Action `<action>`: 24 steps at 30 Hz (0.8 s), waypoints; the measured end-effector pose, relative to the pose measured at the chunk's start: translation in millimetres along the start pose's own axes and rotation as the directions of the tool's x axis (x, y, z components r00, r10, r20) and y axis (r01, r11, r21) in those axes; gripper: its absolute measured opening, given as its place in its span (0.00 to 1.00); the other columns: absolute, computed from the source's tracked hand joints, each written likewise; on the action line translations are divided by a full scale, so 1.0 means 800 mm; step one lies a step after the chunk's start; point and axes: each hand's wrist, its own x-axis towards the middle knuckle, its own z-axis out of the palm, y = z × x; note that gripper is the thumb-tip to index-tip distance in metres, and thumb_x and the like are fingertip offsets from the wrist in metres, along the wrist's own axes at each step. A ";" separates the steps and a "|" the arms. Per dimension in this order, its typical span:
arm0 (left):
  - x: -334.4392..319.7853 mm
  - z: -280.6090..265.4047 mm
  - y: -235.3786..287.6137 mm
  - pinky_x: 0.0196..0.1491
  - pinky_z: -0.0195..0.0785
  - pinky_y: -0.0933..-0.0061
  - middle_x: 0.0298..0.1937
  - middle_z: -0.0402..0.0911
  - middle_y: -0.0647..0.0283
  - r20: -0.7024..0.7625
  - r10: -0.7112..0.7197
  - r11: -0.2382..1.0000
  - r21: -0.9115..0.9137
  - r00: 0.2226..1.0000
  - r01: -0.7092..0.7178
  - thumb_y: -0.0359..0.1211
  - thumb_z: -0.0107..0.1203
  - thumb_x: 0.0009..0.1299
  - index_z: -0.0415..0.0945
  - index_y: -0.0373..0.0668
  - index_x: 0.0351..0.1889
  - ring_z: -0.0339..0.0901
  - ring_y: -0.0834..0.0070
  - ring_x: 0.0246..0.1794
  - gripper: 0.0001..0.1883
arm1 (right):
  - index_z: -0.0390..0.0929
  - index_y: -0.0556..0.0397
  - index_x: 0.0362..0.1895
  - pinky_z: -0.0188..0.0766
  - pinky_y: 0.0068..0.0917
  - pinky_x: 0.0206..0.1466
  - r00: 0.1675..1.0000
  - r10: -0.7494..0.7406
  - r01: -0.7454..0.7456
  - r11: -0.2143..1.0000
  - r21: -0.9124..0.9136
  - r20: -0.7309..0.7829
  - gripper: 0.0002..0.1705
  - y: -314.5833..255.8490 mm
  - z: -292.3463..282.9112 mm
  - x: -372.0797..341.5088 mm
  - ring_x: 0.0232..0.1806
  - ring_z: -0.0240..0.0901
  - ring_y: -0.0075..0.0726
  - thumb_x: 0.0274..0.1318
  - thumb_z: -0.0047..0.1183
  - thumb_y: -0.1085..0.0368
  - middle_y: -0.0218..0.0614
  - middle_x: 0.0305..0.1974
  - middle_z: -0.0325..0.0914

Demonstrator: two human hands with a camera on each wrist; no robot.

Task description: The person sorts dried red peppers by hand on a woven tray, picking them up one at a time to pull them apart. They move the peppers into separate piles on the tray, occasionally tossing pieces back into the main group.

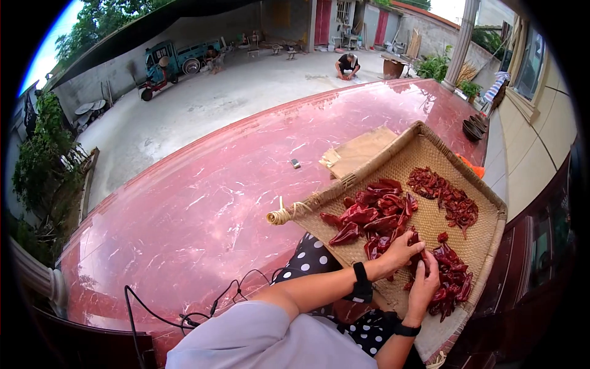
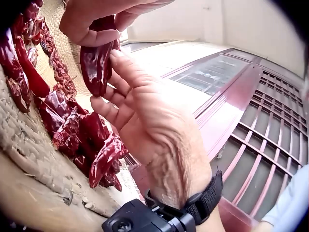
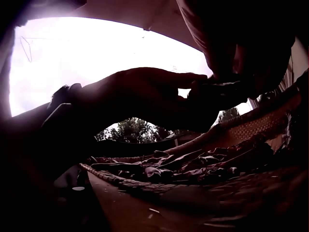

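With our left hand point(image 1: 399, 252) and right hand point(image 1: 425, 285) we pinch 1 dried red chili point(image 2: 95, 72), probably light, slick and brittle, best held gently near its ends.

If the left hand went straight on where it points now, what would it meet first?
Most likely the right hand, just past the dried red chili the left hand holds; depth is unclear.

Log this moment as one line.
Left hand: pinches red pepper | right hand: pinches same pepper | location: over woven tray | contents: pepper piles
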 end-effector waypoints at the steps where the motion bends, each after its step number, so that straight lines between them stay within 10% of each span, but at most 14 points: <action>1: 0.005 0.002 -0.015 0.38 0.70 0.79 0.50 0.77 0.69 -0.019 0.049 0.999 -0.020 0.999 -0.049 0.41 0.54 0.78 0.67 0.41 0.60 0.72 0.83 0.43 0.19 | 0.78 0.58 0.57 0.70 0.40 0.60 1.000 0.009 -0.009 1.000 0.006 -0.007 0.18 0.010 -0.001 0.002 0.55 0.77 0.47 0.65 0.51 0.70 0.45 0.54 0.81; 7: 0.003 0.001 -0.018 0.40 0.73 0.80 0.52 0.76 0.72 0.019 -0.052 0.982 -0.182 0.998 0.055 0.38 0.52 0.80 0.70 0.45 0.57 0.73 0.83 0.46 0.13 | 0.80 0.59 0.53 0.72 0.38 0.55 0.985 0.054 -0.044 0.997 0.065 -0.164 0.14 0.000 -0.018 0.008 0.49 0.79 0.48 0.67 0.49 0.69 0.44 0.48 0.83; 14: 0.004 -0.006 -0.008 0.46 0.76 0.74 0.53 0.75 0.71 -0.099 -0.091 0.938 -0.342 0.991 0.052 0.33 0.52 0.79 0.71 0.47 0.58 0.75 0.80 0.51 0.11 | 0.77 0.57 0.57 0.69 0.42 0.57 0.888 -0.125 -0.131 0.853 -0.505 -0.443 0.17 0.030 -0.092 0.032 0.52 0.75 0.52 0.67 0.52 0.65 0.46 0.52 0.78; 17: -0.004 0.005 0.006 0.45 0.77 0.76 0.51 0.76 0.70 -0.003 -0.064 0.956 -0.286 0.998 0.061 0.32 0.52 0.79 0.71 0.46 0.57 0.76 0.79 0.48 0.10 | 0.76 0.57 0.59 0.72 0.36 0.54 0.930 0.064 -0.108 0.989 -0.101 -0.363 0.19 0.016 -0.077 0.024 0.54 0.74 0.44 0.69 0.51 0.62 0.44 0.55 0.76; 24: 0.002 0.007 -0.008 0.45 0.80 0.75 0.48 0.75 0.67 0.149 0.044 0.971 -0.240 0.988 -0.007 0.30 0.53 0.78 0.70 0.41 0.57 0.77 0.78 0.47 0.12 | 0.77 0.58 0.59 0.71 0.36 0.60 0.988 0.151 -0.154 0.970 0.190 0.026 0.19 -0.004 -0.017 0.002 0.54 0.78 0.44 0.69 0.52 0.63 0.46 0.53 0.81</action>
